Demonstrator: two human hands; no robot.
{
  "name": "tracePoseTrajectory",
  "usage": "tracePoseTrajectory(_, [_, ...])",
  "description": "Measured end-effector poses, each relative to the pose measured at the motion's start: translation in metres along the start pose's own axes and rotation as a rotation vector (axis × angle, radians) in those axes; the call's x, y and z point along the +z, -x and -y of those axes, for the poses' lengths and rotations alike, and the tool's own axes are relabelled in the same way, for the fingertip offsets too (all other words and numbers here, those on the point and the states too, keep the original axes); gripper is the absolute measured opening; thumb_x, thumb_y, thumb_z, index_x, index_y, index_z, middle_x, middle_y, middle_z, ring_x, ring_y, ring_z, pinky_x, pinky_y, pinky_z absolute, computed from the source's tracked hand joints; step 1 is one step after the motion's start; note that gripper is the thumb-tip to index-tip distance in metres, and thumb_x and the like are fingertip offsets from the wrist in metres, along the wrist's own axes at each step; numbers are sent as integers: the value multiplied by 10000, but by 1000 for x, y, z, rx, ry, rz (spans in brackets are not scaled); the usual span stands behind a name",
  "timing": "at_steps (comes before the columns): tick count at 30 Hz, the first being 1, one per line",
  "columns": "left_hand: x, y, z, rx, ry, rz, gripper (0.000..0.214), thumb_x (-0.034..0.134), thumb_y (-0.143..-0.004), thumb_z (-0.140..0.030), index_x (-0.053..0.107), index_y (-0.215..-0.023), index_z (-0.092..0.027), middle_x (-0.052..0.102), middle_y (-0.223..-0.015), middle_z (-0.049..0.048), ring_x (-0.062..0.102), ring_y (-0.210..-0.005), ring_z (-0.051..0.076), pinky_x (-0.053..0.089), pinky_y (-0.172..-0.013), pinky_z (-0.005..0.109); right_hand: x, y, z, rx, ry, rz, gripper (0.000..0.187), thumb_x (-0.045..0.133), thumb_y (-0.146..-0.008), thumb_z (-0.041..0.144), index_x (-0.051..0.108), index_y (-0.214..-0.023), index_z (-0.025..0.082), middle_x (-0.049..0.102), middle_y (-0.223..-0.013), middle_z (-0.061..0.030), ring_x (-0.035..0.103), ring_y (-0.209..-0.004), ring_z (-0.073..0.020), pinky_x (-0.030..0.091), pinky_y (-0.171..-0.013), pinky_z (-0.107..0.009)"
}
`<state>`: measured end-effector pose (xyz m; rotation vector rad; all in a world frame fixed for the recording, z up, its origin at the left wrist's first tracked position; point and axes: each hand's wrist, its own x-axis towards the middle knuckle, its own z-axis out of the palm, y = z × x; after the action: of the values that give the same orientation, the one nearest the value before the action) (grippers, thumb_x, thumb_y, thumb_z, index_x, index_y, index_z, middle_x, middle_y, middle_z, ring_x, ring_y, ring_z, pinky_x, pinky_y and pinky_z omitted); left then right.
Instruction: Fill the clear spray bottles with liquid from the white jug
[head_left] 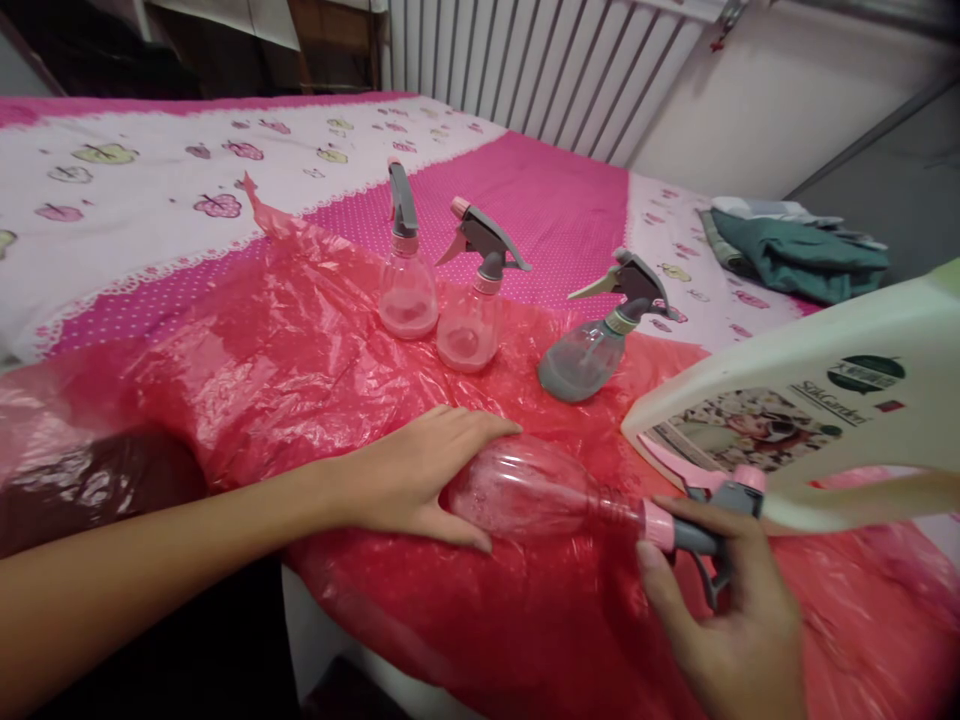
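sideways, bottle [529, 488] lies over red plastic [517, 620], long axis left to right between hands: left hand [424, 475], thumb and fingers wide, cups base; right hand [739, 620] grips sprayer [696, 537], collar [658, 525] lined up at neck [619, 505]; whether threaded, cannot tell.

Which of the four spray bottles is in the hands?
The nearest bottle: left hand at its base, right hand on its sprayer. The other three bottles are untouched, farther away.
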<state>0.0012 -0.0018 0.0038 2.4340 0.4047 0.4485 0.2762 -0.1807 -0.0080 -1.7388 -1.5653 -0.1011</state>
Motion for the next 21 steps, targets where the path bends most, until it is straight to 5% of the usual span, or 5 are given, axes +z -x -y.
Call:
tracePoseTrajectory(8, [0, 0, 1, 7, 7, -3, 860, 766, -887, -652, 442, -1542, -199, 627, -1500, 213, 644, -1305, 416, 500, -1105, 594, 1, -3, 5, 59, -114, 10, 173, 682, -980, 360, 669, -1126, 270, 714, -1020, -2, 686, -894, -137, 529, -814, -229])
tracePoseTrajectory(21, [2, 1, 0, 27, 4, -13, 836, 767, -898, -629, 455, -1536, -187, 638, -1475, 214, 651, -1286, 405, 506, -1092, 575, -5, -2, -2, 91, -109, -33, 182, 723, -941, 353, 683, -1083, 248, 717, -986, -3, 683, -826, -130, 529, -760, -218])
